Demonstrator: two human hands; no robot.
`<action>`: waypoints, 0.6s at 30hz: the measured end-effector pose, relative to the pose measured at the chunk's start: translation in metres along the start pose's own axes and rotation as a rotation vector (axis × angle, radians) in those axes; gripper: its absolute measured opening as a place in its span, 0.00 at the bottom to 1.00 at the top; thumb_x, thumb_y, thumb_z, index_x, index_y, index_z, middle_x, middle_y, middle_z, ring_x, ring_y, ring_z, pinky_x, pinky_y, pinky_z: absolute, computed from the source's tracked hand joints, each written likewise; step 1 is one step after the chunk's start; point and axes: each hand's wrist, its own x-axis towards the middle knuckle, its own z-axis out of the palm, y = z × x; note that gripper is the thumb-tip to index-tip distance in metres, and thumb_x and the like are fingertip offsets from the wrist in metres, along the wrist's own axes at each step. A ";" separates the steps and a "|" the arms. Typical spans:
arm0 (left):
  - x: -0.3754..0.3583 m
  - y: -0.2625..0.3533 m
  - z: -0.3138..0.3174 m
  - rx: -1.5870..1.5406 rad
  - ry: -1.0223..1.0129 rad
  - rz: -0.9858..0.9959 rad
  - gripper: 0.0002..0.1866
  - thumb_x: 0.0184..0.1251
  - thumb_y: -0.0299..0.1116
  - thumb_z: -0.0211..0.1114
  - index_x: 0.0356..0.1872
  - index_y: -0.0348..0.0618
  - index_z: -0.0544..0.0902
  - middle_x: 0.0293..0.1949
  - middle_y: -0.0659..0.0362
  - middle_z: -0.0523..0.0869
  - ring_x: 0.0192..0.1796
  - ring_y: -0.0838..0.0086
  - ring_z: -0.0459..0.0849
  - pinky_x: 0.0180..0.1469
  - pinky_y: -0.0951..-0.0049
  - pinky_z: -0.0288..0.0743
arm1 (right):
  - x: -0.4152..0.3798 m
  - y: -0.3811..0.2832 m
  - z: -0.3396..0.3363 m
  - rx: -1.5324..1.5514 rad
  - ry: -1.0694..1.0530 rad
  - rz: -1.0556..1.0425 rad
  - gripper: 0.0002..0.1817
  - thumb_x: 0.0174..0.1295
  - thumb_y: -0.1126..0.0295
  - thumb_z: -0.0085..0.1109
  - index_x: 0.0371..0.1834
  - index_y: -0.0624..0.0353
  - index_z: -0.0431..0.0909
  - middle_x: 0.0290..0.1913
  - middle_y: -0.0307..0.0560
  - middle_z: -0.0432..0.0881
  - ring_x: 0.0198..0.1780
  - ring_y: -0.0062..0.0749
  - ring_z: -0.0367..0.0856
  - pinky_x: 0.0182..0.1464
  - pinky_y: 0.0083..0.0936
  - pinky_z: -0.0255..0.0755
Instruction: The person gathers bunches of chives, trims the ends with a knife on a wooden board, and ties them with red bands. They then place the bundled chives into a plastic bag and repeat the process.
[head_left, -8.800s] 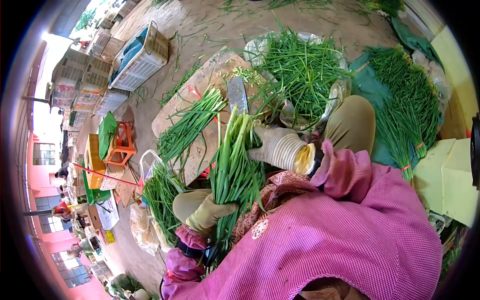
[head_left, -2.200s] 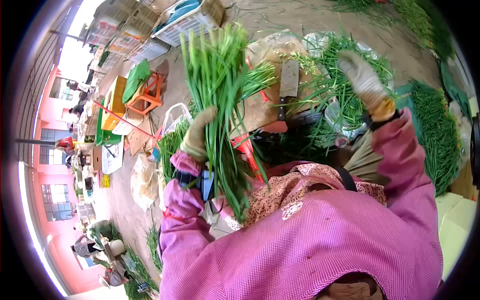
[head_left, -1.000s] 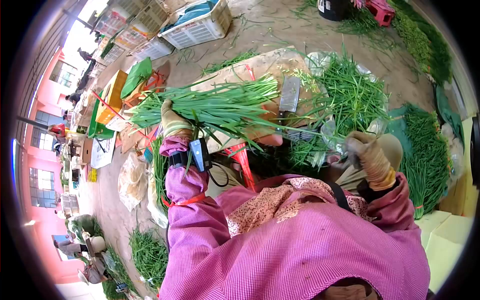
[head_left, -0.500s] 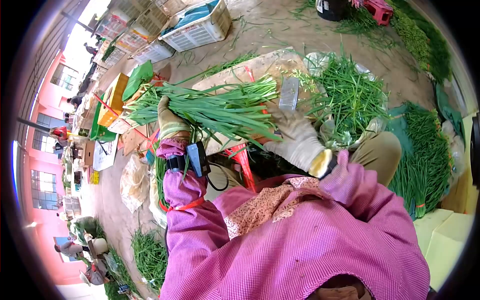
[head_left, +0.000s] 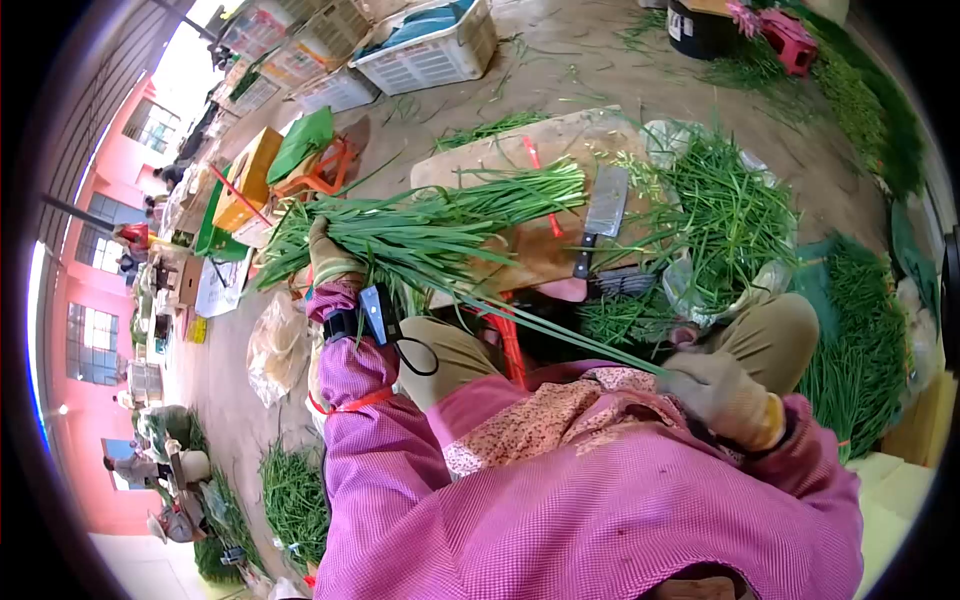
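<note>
Gloved hands [head_left: 335, 262] [head_left: 718, 392] apart, green stalks [head_left: 430, 228] — linking both

Your head-worn camera looks forward and down from above your pink jacket [head_left: 600, 500], close over your left hand [head_left: 332, 255] and right hand [head_left: 722, 396]; its wide, round-edged view reaches a distant, tilted pink wall [head_left: 85, 465] at frame left.

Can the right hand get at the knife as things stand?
Probably yes: the knife lies uncovered with its handle free, but the right hand would likely have to release the stalks first.
</note>
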 end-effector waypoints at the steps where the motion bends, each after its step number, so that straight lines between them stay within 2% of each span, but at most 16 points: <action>1: 0.001 0.005 -0.006 -0.001 -0.006 -0.017 0.16 0.68 0.43 0.57 0.45 0.42 0.83 0.44 0.54 0.88 0.44 0.57 0.85 0.53 0.55 0.79 | -0.010 0.004 -0.008 -0.040 -0.026 0.008 0.08 0.64 0.70 0.58 0.37 0.64 0.81 0.34 0.47 0.83 0.35 0.40 0.84 0.37 0.27 0.78; 2: 0.003 0.006 -0.009 0.011 0.058 -0.005 0.17 0.67 0.44 0.58 0.45 0.42 0.83 0.44 0.54 0.88 0.43 0.57 0.85 0.53 0.54 0.79 | -0.018 -0.004 -0.015 0.164 0.070 0.249 0.08 0.65 0.70 0.59 0.38 0.65 0.82 0.31 0.48 0.83 0.32 0.38 0.84 0.36 0.28 0.77; 3: -0.002 0.006 -0.008 0.034 0.049 0.035 0.16 0.67 0.44 0.59 0.44 0.43 0.84 0.44 0.54 0.88 0.43 0.57 0.85 0.52 0.54 0.79 | -0.020 -0.014 -0.030 0.170 0.062 0.241 0.08 0.65 0.70 0.59 0.38 0.65 0.82 0.31 0.48 0.83 0.32 0.38 0.84 0.36 0.28 0.77; 5: -0.009 0.009 -0.002 0.063 0.107 0.047 0.16 0.66 0.44 0.59 0.44 0.43 0.84 0.43 0.54 0.88 0.42 0.57 0.85 0.51 0.54 0.80 | -0.022 -0.031 -0.059 0.170 -0.012 0.399 0.08 0.65 0.70 0.59 0.38 0.65 0.83 0.29 0.51 0.84 0.29 0.37 0.84 0.35 0.27 0.76; 9: 0.009 0.028 -0.021 -0.015 0.058 0.015 0.16 0.66 0.44 0.60 0.44 0.43 0.84 0.43 0.55 0.88 0.41 0.57 0.85 0.50 0.54 0.79 | -0.045 -0.029 -0.071 0.250 -0.075 0.481 0.09 0.66 0.70 0.58 0.38 0.65 0.82 0.27 0.52 0.83 0.28 0.34 0.83 0.34 0.27 0.75; 11: -0.005 0.035 -0.013 0.097 0.141 0.076 0.15 0.66 0.44 0.60 0.44 0.43 0.84 0.42 0.55 0.88 0.41 0.56 0.85 0.51 0.55 0.79 | -0.055 -0.028 -0.071 0.199 0.041 0.402 0.10 0.67 0.69 0.57 0.37 0.66 0.82 0.27 0.50 0.83 0.28 0.31 0.82 0.34 0.28 0.75; 12: 0.003 0.046 -0.026 0.143 0.243 0.098 0.16 0.66 0.44 0.60 0.44 0.44 0.84 0.44 0.54 0.88 0.43 0.57 0.85 0.53 0.54 0.78 | -0.066 -0.023 -0.080 0.111 0.153 0.474 0.11 0.67 0.68 0.55 0.35 0.65 0.82 0.27 0.48 0.84 0.27 0.29 0.81 0.34 0.26 0.74; 13: 0.021 0.068 -0.061 0.118 0.136 0.009 0.18 0.66 0.46 0.59 0.46 0.45 0.84 0.45 0.54 0.88 0.45 0.56 0.85 0.54 0.51 0.77 | -0.084 -0.018 -0.088 0.047 0.339 0.658 0.11 0.66 0.69 0.52 0.34 0.64 0.81 0.27 0.46 0.84 0.27 0.30 0.79 0.33 0.25 0.72; 14: 0.016 0.082 -0.069 0.093 0.113 -0.004 0.18 0.67 0.46 0.58 0.47 0.45 0.84 0.45 0.54 0.88 0.45 0.55 0.85 0.55 0.49 0.77 | -0.104 0.004 -0.104 0.001 0.373 0.719 0.13 0.68 0.62 0.53 0.30 0.60 0.78 0.25 0.38 0.74 0.21 0.24 0.69 0.26 0.25 0.64; 15: 0.007 0.095 -0.076 0.071 0.096 -0.014 0.19 0.67 0.47 0.57 0.47 0.44 0.84 0.44 0.54 0.88 0.46 0.54 0.85 0.56 0.47 0.76 | -0.116 0.001 -0.131 -0.083 0.346 0.854 0.09 0.65 0.70 0.50 0.35 0.63 0.79 0.31 0.43 0.79 0.30 0.26 0.75 0.34 0.23 0.69; 16: 0.010 0.105 -0.097 0.058 0.084 0.014 0.19 0.67 0.47 0.57 0.48 0.44 0.84 0.44 0.53 0.88 0.45 0.53 0.85 0.56 0.45 0.76 | -0.157 0.044 -0.151 -0.565 0.303 0.516 0.09 0.67 0.68 0.52 0.36 0.62 0.80 0.30 0.41 0.74 0.34 0.24 0.72 0.37 0.22 0.68; 17: 0.013 0.114 -0.115 0.047 0.069 0.046 0.19 0.68 0.47 0.56 0.48 0.44 0.84 0.43 0.53 0.88 0.44 0.52 0.85 0.55 0.43 0.76 | -0.174 0.060 -0.164 -0.542 0.492 0.506 0.11 0.69 0.67 0.51 0.43 0.63 0.77 0.38 0.44 0.74 0.41 0.26 0.72 0.44 0.23 0.67; 18: -0.006 0.111 -0.106 0.115 0.003 0.121 0.18 0.69 0.45 0.57 0.48 0.43 0.84 0.41 0.54 0.88 0.40 0.58 0.86 0.49 0.52 0.81 | -0.180 0.070 -0.178 -0.395 0.683 0.542 0.14 0.71 0.66 0.50 0.51 0.64 0.75 0.45 0.46 0.74 0.47 0.27 0.72 0.51 0.24 0.67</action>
